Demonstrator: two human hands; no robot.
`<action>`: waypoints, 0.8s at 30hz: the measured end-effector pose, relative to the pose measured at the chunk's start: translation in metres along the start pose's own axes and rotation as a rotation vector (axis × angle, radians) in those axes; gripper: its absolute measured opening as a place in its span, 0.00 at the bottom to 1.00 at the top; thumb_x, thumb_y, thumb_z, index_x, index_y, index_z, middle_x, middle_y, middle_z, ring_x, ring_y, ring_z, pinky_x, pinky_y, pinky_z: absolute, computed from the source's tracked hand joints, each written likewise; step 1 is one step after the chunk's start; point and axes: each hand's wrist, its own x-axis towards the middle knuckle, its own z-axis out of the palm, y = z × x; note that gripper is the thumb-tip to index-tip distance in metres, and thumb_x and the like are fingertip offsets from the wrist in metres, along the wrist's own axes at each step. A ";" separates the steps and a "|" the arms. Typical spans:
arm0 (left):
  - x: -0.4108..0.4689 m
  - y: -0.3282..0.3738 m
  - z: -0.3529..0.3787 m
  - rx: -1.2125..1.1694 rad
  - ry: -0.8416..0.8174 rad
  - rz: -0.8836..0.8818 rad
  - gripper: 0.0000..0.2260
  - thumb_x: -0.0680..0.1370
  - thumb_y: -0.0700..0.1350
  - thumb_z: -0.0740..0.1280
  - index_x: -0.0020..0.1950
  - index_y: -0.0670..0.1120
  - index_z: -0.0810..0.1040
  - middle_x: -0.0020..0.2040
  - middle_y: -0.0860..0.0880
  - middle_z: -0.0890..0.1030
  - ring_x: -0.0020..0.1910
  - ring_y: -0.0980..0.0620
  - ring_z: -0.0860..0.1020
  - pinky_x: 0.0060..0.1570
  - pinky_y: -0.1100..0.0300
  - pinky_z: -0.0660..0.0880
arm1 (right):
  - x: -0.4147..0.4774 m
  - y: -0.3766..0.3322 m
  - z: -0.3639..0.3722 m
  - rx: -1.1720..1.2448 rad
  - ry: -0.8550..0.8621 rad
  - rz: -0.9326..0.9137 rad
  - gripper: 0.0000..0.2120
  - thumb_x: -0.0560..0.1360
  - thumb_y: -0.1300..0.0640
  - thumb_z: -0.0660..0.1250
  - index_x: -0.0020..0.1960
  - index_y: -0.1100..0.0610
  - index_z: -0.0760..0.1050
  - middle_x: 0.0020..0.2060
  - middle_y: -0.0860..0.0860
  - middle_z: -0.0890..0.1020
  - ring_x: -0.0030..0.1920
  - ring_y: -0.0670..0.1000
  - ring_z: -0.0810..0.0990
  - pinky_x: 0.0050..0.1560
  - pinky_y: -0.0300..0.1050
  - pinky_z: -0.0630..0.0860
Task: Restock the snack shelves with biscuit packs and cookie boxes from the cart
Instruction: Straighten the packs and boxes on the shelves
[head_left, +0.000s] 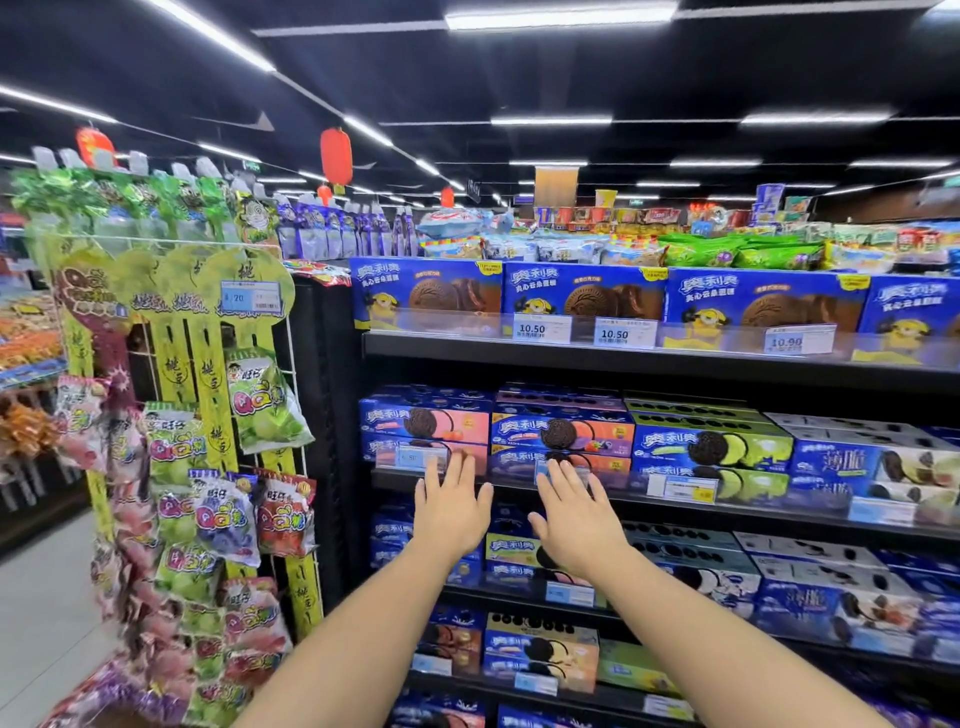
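Head view, left hand (451, 512): flat, fingers spread, holding nothing; fingertips at the lower pink cookie box (387, 446).
Right hand (574, 519): equally flat and empty, fingertips at the neighbouring stack (561, 431); contact unclear.
Likely why: palms forward to square the boxes up.
Shelf edge (628, 500): second tier, fully faced.
Cart: out of view.
Left: hanging candy rack (208, 467).

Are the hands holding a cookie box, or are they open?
Open. The left hand and right hand have straight, spread fingers and hold nothing, in front of the cookie boxes.
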 end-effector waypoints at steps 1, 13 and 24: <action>0.001 -0.001 0.000 0.029 0.016 0.010 0.28 0.84 0.60 0.46 0.82 0.50 0.51 0.83 0.50 0.52 0.81 0.40 0.46 0.78 0.43 0.49 | 0.001 -0.001 0.000 0.001 -0.004 0.003 0.31 0.84 0.42 0.46 0.82 0.56 0.44 0.81 0.54 0.44 0.81 0.53 0.41 0.79 0.57 0.42; 0.003 -0.012 -0.003 0.095 0.064 0.085 0.26 0.85 0.57 0.47 0.82 0.49 0.52 0.82 0.49 0.53 0.81 0.45 0.46 0.78 0.45 0.51 | 0.008 -0.013 0.011 0.029 -0.002 0.003 0.31 0.84 0.43 0.46 0.82 0.56 0.45 0.81 0.54 0.44 0.81 0.53 0.42 0.79 0.56 0.43; -0.046 -0.068 0.060 0.081 0.082 0.092 0.25 0.85 0.52 0.51 0.81 0.45 0.57 0.82 0.44 0.52 0.80 0.44 0.53 0.76 0.48 0.59 | -0.018 -0.044 0.077 0.075 -0.005 -0.117 0.29 0.84 0.46 0.47 0.82 0.55 0.47 0.81 0.51 0.43 0.81 0.51 0.40 0.79 0.54 0.41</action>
